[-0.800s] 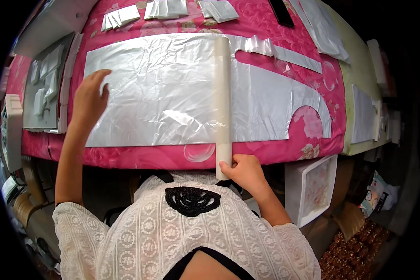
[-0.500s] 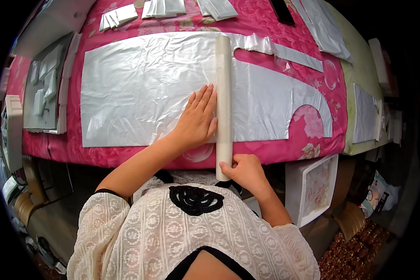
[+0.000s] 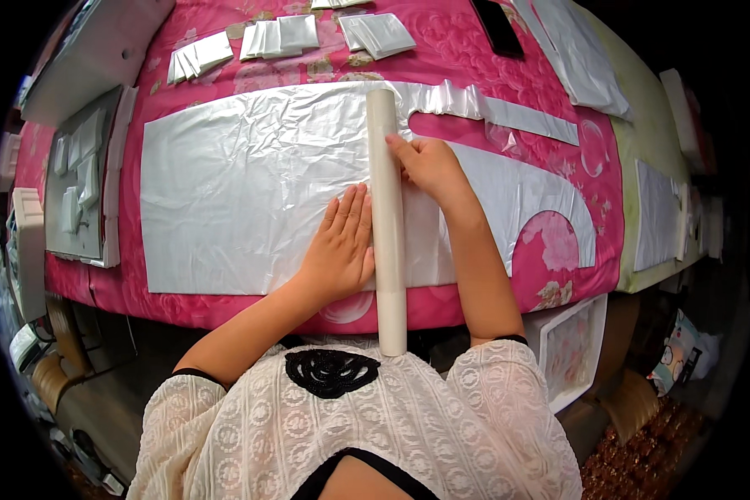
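Left hand (image 3: 342, 250) lies flat, fingers together, on the silver sheet (image 3: 242, 192) just left of the cardboard tube (image 3: 387, 217); right hand (image 3: 429, 162) presses the tube's right side, fingers slightly apart.

- The right hand (image 3: 429, 167) is no longer gripping the near end of the pale roll (image 3: 387, 221); it now lies on the roll's far half.
- The left hand (image 3: 344, 246), earlier far left on the silver sheet (image 3: 242, 192), now presses flat just left of the roll.
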Tool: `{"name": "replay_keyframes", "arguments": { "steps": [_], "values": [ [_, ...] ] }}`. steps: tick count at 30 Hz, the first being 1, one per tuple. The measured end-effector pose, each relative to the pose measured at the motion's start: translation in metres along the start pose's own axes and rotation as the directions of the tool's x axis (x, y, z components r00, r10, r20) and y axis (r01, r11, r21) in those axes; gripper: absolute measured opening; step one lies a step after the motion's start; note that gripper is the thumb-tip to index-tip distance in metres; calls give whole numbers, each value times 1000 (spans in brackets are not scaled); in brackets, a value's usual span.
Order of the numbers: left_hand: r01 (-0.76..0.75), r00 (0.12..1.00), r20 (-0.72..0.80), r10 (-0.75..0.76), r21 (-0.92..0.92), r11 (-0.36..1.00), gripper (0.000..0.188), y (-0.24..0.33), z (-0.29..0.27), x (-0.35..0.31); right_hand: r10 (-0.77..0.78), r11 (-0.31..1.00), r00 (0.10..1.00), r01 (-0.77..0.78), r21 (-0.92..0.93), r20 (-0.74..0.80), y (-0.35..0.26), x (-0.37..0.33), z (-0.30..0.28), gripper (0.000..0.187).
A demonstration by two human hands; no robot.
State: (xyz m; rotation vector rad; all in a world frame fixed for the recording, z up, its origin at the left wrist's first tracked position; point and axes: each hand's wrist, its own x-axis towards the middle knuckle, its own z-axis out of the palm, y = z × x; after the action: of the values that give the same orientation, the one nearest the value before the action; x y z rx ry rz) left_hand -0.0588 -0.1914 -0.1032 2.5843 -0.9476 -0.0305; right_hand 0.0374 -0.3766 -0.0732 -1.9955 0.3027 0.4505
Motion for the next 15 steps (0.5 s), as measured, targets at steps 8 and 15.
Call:
{"name": "replay_keyframes", "arguments": {
  "steps": [8,15],
  "values": [
    [2,1000,10,-1,-38,999,68,0,-1,-1,-127,178,892,451,875,-434,-30,41,-19,40],
    [-127,981,-157,113,-84,988,65,-5,9,-3,-702,606,677,731,314,-221,-139,-2,90,56]
  ]
}}
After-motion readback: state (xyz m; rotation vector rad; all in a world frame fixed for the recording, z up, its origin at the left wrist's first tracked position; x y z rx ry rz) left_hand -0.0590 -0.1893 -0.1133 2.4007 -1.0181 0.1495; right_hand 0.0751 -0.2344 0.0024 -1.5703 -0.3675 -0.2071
